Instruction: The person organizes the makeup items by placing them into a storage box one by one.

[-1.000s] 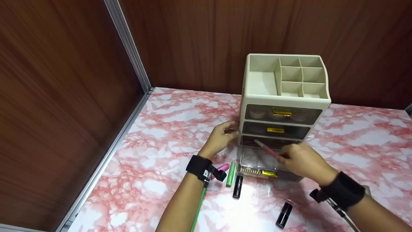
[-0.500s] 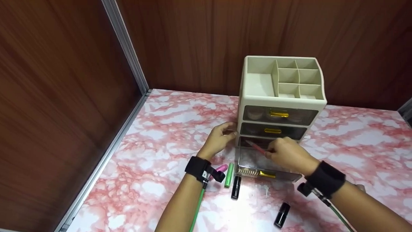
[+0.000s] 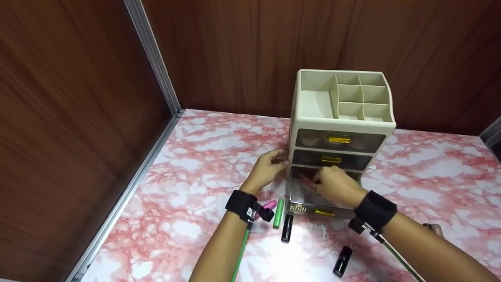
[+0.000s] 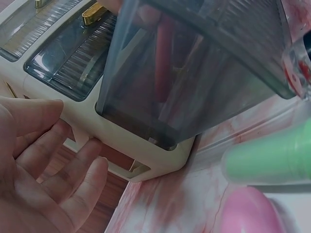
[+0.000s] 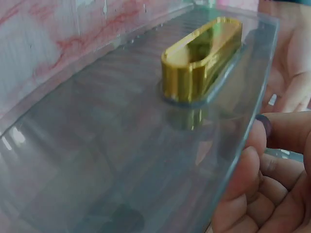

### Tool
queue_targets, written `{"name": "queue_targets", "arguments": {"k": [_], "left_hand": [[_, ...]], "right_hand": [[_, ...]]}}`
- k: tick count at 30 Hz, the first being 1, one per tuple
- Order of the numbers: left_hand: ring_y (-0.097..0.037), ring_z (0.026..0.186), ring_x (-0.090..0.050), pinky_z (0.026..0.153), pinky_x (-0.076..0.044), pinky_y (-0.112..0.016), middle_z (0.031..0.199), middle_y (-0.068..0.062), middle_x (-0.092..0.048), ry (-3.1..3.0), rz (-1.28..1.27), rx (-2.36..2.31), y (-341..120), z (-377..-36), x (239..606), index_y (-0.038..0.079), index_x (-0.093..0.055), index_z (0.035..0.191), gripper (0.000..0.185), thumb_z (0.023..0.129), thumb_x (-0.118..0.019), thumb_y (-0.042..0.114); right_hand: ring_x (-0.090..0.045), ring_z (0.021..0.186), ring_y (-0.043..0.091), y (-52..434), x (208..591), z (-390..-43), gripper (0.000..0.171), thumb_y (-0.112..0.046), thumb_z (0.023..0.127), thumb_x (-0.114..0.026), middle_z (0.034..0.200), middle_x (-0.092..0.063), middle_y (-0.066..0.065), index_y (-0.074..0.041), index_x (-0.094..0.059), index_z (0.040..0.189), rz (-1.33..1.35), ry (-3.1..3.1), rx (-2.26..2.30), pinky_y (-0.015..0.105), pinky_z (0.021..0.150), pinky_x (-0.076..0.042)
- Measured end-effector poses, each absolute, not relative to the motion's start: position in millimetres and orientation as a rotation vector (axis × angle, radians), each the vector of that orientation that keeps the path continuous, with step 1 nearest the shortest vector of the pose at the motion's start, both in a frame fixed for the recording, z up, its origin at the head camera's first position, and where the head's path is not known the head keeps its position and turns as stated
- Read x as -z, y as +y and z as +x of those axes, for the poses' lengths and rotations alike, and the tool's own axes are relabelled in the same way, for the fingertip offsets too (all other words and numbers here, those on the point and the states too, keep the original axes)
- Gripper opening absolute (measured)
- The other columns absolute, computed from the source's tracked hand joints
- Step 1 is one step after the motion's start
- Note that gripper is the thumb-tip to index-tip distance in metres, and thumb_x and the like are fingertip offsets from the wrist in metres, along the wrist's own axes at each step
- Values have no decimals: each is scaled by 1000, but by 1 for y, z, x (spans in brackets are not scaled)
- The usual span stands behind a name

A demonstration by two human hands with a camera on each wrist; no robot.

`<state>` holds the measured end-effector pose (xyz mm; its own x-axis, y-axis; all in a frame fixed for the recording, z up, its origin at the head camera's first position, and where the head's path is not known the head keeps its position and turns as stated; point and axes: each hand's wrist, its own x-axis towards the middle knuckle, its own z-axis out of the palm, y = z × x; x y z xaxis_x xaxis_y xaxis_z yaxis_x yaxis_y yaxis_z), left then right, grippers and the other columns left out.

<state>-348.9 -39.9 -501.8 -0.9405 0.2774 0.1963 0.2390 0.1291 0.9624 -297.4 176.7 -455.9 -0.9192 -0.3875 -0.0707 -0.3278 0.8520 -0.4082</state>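
Observation:
A cream drawer organizer [image 3: 346,123] stands on the table, its bottom clear drawer [image 3: 303,196] pulled out. Over this drawer, my right hand [image 3: 336,186] pinches a slim red stick [image 3: 306,179], whose far end points into the opening at the left. Through the drawer wall, the left wrist view shows the red stick [image 4: 164,63] inside. The gold drawer handle [image 5: 201,60] is close in the right wrist view, beside my curled fingers [image 5: 243,167]. My left hand [image 3: 266,171] touches the organizer's left side, its fingers [image 4: 80,194] loosely bent and holding nothing.
A green tube [image 3: 278,213], a pink rounded item [image 3: 270,204] and a black glossy tube [image 3: 287,228] lie left of the drawer. Another black tube [image 3: 343,261] lies in front. A brownish item [image 3: 435,229] sits partly behind my right forearm. Wooden panels [image 3: 242,55] enclose the back and left.
My right hand has moved left and deeper over the open drawer, taking the red stick with it. My left hand stays at the organizer's side. The view has shifted slightly.

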Motion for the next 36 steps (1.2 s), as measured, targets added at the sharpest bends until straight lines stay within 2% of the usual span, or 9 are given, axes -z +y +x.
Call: {"name": "queue_targets", "arguments": {"k": [11, 18, 24, 32, 36], "left_hand": [[-19, 103, -63, 87, -51, -27, 116, -7, -66, 2325, 549, -1999, -42, -351, 505, 1, -63, 123, 33, 91, -65, 4], [-17, 103, -62, 87, -51, -27, 114, -5, -66, 2349, 543, -1973, -39, -352, 504, 3, -63, 124, 33, 91, -66, 7], [-16, 101, -63, 87, -50, -27, 113, -6, -67, 2375, 552, -1961, -37, -352, 503, 3, -63, 124, 33, 91, -66, 9], [-17, 103, -62, 88, -50, -27, 114, -6, -67, 2374, 560, -1974, -38, -354, 505, 2, -63, 124, 34, 91, -66, 7], [-16, 103, -62, 88, -49, -26, 114, -5, -67, 2370, 552, -1978, -39, -353, 506, 3, -63, 125, 34, 91, -66, 6]], "right_hand": [[-53, 50, 13, 160, 469, -309, 15, -18, 88, -71, 64, -64, -1, -12, -72, 74, -529, 2740, 632, 30, 49, -47], [-55, 48, 12, 152, 481, -307, 21, -22, 85, -76, 58, -59, -2, -11, -62, 72, -528, 2741, 669, 30, 47, -47], [-55, 52, 14, 147, 485, -306, 25, -24, 82, -78, 58, -56, -3, -11, -60, 70, -578, 2785, 628, 33, 53, -50], [-57, 58, 15, 143, 489, -309, 22, -20, 79, -79, 61, -58, -4, -10, -60, 80, -600, 2759, 653, 35, 59, -53], [-57, 60, 14, 143, 492, -311, 20, -18, 79, -78, 61, -59, -5, -11, -60, 79, -628, 2716, 685, 35, 61, -53]]}}
